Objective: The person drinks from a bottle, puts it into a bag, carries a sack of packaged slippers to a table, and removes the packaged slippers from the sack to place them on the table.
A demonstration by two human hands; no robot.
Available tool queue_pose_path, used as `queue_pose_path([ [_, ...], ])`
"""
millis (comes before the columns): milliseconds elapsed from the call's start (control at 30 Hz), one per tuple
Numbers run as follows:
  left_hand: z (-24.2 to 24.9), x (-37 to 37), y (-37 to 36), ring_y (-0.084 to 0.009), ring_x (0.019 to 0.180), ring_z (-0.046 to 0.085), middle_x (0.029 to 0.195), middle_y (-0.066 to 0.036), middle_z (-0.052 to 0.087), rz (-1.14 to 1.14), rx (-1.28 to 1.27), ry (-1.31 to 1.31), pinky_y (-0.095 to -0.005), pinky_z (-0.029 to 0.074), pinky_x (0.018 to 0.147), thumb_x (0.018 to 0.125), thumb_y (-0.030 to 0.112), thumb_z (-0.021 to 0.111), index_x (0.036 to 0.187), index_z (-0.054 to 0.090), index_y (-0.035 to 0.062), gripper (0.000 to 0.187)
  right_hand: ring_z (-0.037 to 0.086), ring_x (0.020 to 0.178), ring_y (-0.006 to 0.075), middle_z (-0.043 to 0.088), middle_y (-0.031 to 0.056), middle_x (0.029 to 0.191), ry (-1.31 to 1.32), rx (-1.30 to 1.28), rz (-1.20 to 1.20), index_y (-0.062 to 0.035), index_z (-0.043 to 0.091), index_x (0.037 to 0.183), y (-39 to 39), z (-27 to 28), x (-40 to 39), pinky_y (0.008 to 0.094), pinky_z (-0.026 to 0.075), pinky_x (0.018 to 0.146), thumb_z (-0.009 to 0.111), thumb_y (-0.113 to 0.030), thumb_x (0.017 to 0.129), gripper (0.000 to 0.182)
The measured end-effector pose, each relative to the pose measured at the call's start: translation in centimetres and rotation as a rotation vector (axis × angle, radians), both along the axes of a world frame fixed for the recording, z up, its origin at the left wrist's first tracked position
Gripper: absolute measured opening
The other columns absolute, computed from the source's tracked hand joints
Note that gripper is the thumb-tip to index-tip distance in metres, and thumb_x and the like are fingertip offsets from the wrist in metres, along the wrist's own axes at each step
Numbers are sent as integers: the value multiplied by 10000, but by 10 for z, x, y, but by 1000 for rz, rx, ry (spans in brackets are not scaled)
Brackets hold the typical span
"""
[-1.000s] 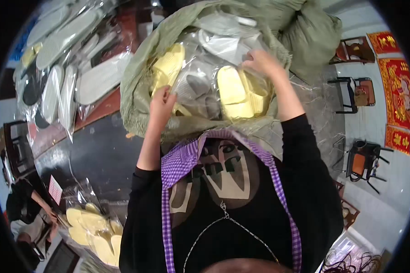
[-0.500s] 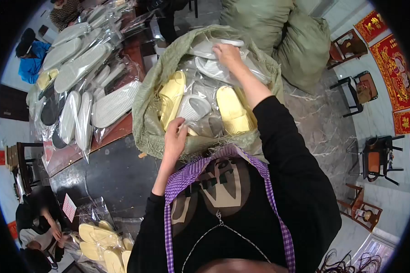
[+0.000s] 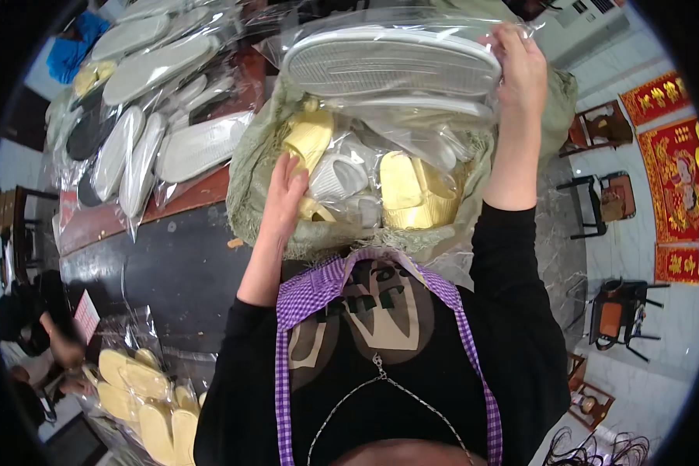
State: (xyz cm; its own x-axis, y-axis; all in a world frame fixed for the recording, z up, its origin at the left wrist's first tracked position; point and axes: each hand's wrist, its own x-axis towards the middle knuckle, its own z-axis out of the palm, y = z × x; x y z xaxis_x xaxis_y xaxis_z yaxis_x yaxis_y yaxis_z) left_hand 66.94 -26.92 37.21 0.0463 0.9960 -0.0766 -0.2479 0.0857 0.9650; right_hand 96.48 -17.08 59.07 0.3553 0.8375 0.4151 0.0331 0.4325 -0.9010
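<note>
A bagged pair of grey slippers (image 3: 392, 66) is raised over the far side of an open green woven sack (image 3: 245, 175), soles toward me. My right hand (image 3: 520, 74) grips the right end of its clear plastic bag, fingers closed. Inside the sack lie yellow slippers (image 3: 309, 140), a grey slipper (image 3: 338, 177) and another yellow pair (image 3: 412, 194), wrapped in clear plastic. My left hand (image 3: 286, 194) rests at the sack's near left side, fingers stretched out beside the yellow and grey slippers, holding nothing I can see.
Bagged grey slippers (image 3: 163, 70) are heaped on the red-topped table (image 3: 93, 229) at left. Bagged yellow slippers (image 3: 140, 388) lie at lower left, where a person's hand (image 3: 74, 384) shows. Chairs (image 3: 621, 314) stand along the right wall.
My right hand has lifted the bagged grey slippers from the sack's far side and moved right. My left hand has shifted slightly left and up. The view has shifted a little.
</note>
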Motion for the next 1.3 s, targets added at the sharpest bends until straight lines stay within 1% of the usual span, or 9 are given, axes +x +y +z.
queue_pose_path([
  [133, -4, -4, 27, -198, 1206, 353, 1362, -127, 314, -48, 51, -508, -300, 320, 971, 848, 262, 582, 1367, 147, -16, 732, 545, 594, 146, 569, 68, 691, 267, -193, 279, 5, 574, 811, 23, -52, 23, 270, 464, 521, 541, -118, 848, 132],
  [267, 22, -18, 19, -156, 1133, 429, 1285, -97, 428, -12, 155, -407, -291, 355, 940, 812, 332, 635, 1332, 286, -4, 711, 573, 685, 168, 591, 74, 765, 466, -431, 245, -9, 566, 847, 15, -111, 9, 295, 493, 614, 514, -142, 884, 148],
  [300, 14, -22, 19, -154, 1069, 483, 1198, -82, 510, 29, 129, -391, -285, 383, 908, 824, 289, 631, 1273, 386, -5, 591, 574, 706, 163, 595, 63, 783, 520, -474, 217, -18, 571, 847, 8, -119, 4, 295, 495, 643, 519, -158, 887, 155],
  [467, 13, -37, 7, -131, 970, 536, 1095, -68, 572, 135, 138, -349, -265, 415, 853, 856, 208, 595, 1168, 483, -6, 394, 591, 773, 171, 615, 57, 842, 660, -517, 339, -29, 582, 883, 8, -184, 9, 309, 505, 707, 536, -176, 883, 154],
  [867, 19, -49, 0, -87, 802, 521, 928, -25, 593, 233, 78, -143, -228, 413, 723, 881, 165, 528, 1074, 546, -2, 256, 583, 754, 174, 602, 64, 826, 678, -562, 331, -27, 564, 889, -8, -187, -12, 307, 501, 676, 495, -189, 903, 177],
  [1033, 21, -72, -2, -111, 859, 510, 978, -32, 575, 278, 92, -62, -265, 407, 789, 851, 147, 525, 1106, 525, -23, 307, 500, 1065, 182, 499, 75, 1218, 336, -550, 323, -53, 425, 1259, -52, -163, -49, 332, 428, 884, 422, -287, 934, 400],
  [1100, 15, -90, -2, -106, 857, 518, 977, -42, 580, 307, 48, -79, -259, 419, 770, 856, 125, 516, 1085, 531, -29, 276, 456, 1125, 209, 426, 54, 1303, 140, -435, 588, -107, 320, 1343, -60, -178, -54, 360, 419, 901, 342, -339, 950, 457],
  [1167, 25, -101, -5, -94, 794, 535, 930, -41, 595, 322, 29, -91, -244, 432, 716, 869, 131, 515, 1058, 540, -32, 251, 460, 1121, 220, 444, 58, 1275, 375, -563, 802, -130, 231, 1379, -81, -160, -69, 369, 455, 846, 445, -232, 916, 519],
  [1300, 14, -132, -6, -92, 757, 540, 894, -42, 604, 323, -18, -157, -242, 433, 679, 870, 159, 522, 1012, 556, -29, 238, 522, 1002, 196, 460, 105, 1179, 73, -603, 678, -119, 196, 1355, -80, -188, -118, 331, 521, 696, 562, -41, 795, 673],
])
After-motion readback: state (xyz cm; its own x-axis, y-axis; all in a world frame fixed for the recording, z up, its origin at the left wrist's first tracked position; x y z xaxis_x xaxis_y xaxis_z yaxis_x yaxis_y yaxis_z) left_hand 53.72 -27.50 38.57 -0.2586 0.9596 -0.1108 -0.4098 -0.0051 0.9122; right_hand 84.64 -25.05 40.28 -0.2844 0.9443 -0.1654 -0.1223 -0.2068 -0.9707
